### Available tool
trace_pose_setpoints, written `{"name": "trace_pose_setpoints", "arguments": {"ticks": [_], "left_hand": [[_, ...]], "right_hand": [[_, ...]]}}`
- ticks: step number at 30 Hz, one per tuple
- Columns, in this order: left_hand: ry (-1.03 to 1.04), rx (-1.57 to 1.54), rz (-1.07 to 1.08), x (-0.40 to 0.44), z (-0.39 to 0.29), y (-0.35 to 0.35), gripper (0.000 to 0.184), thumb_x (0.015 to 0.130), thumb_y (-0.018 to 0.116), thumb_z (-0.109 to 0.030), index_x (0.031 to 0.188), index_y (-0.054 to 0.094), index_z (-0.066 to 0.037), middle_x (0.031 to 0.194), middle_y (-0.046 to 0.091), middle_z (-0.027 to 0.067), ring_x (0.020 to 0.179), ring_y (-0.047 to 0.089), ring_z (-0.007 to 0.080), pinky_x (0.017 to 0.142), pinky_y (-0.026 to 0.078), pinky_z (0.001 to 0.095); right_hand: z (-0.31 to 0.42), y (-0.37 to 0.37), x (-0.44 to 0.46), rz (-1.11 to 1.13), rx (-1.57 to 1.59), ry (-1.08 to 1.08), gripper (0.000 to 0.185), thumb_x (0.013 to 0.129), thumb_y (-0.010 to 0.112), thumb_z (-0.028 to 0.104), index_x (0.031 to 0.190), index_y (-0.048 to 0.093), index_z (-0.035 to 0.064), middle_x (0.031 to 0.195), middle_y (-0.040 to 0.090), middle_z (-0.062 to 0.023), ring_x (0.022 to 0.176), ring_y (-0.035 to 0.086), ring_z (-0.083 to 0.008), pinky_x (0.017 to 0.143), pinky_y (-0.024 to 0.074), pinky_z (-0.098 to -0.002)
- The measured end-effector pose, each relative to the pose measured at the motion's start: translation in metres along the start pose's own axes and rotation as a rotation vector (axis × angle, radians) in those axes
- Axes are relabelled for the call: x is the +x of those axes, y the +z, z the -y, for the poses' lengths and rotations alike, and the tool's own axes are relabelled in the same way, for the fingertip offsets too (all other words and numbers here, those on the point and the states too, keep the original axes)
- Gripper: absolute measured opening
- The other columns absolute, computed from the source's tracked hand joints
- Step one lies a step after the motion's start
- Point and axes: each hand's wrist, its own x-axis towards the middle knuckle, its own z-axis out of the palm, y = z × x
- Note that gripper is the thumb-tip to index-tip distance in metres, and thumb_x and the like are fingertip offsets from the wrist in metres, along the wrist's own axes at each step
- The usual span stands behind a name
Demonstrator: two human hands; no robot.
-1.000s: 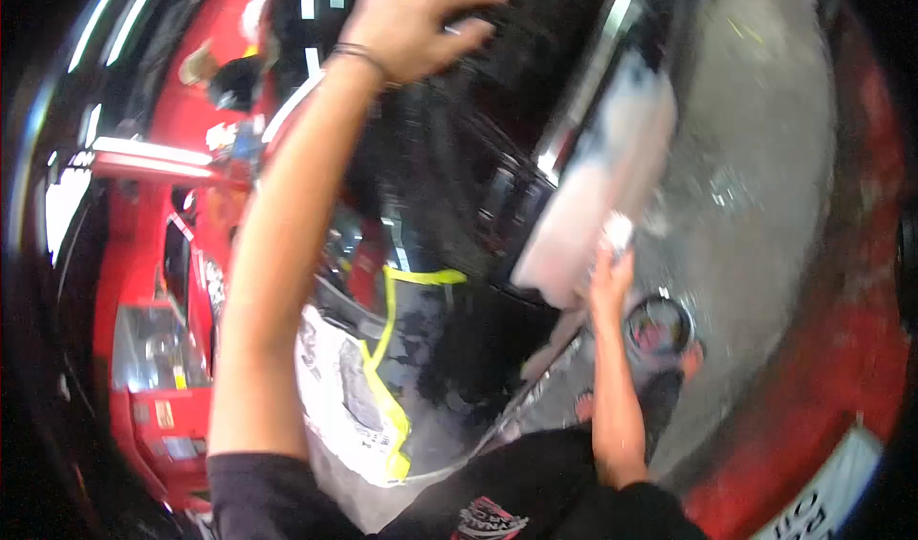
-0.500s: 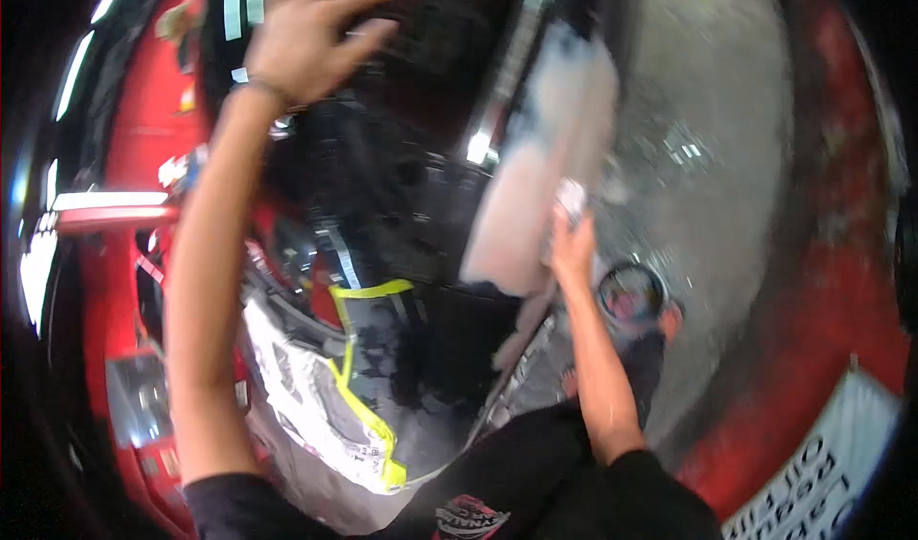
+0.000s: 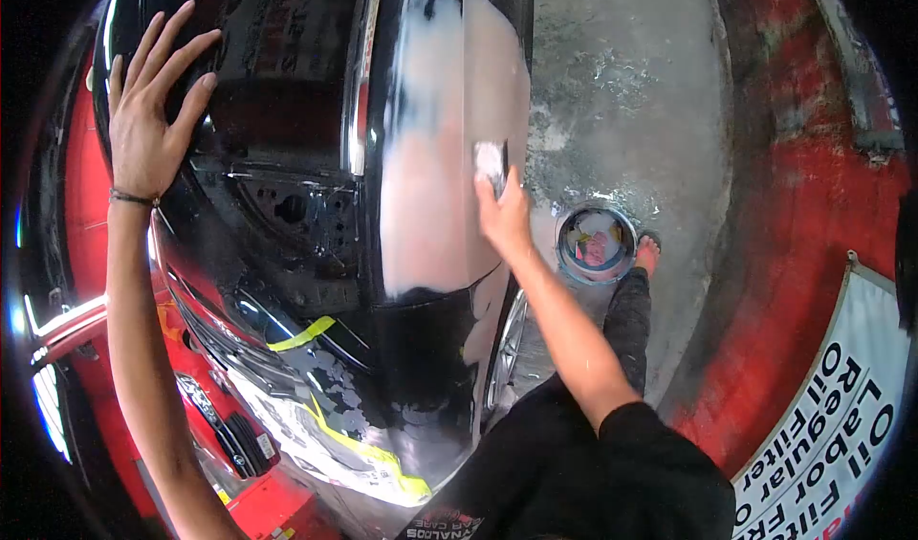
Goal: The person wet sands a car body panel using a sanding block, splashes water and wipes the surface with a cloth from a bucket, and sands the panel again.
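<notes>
My left hand (image 3: 148,143) lies with its fingers spread on the dark glass of a black car (image 3: 277,129), holding nothing. In my right hand (image 3: 505,215) is a small block (image 3: 491,162) with a whitish face, pinched between thumb and fingers. The block touches the pale, dull patch (image 3: 430,196) along the car's side, close to the patch's outer edge. Yellow tape (image 3: 359,449) runs along silvery-white sheeting (image 3: 287,425) at the car's lower end. Part of the block is hidden by my fingers.
A round bucket (image 3: 595,243) of water with a pinkish thing in it stands on the wet grey floor (image 3: 622,81), beside my foot (image 3: 647,253). A red wall (image 3: 794,215) and a white lettered banner (image 3: 841,396) are at the right. Red equipment is at the lower left.
The view has swung so the car shows more upright and the bucket nearer the middle. My left hand has moved left and down in view. My right hand keeps the block on the pale patch.
</notes>
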Motion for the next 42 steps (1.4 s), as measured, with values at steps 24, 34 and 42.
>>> {"name": "trace_pose_setpoints", "arguments": {"ticks": [24, 34, 42], "left_hand": [[-0.227, -0.155, 0.291, 0.031, -0.017, -0.044, 0.051, 0.100, 0.074, -0.031, 0.150, 0.075, -0.022, 0.178, 0.050, 0.0098, 0.171, 0.034, 0.0372, 0.140, 0.011, 0.0630], [-0.321, -0.184, 0.288, 0.032, -0.023, -0.050, 0.059, 0.095, 0.074, -0.023, 0.154, 0.069, -0.020, 0.180, 0.046, 0.0083, 0.172, 0.030, 0.0361, 0.141, 0.010, 0.0664], [-0.340, -0.170, 0.269, 0.028, -0.027, -0.047, 0.067, 0.092, 0.071, -0.015, 0.159, 0.063, -0.015, 0.181, 0.042, 0.0098, 0.174, 0.024, 0.0361, 0.142, 0.006, 0.0651]], "right_hand": [[0.007, -0.039, 0.202, 0.204, 0.063, 0.229, 0.042, 0.107, 0.074, 0.035, 0.131, 0.070, 0.0007, 0.119, 0.081, -0.0235, 0.109, 0.078, -0.0353, 0.096, 0.0596, -0.0483], [-0.091, -0.475, 0.063, 0.365, -0.793, 0.466, 0.075, 0.105, 0.068, 0.057, 0.147, 0.062, -0.0057, 0.126, 0.074, -0.0401, 0.126, 0.071, -0.0556, 0.106, 0.0568, -0.0588], [-0.086, -0.726, -0.089, 0.078, -1.017, 0.693, 0.073, 0.105, 0.066, 0.060, 0.132, 0.065, -0.0080, 0.122, 0.076, -0.0389, 0.120, 0.073, -0.0560, 0.102, 0.0581, -0.0600]]}}
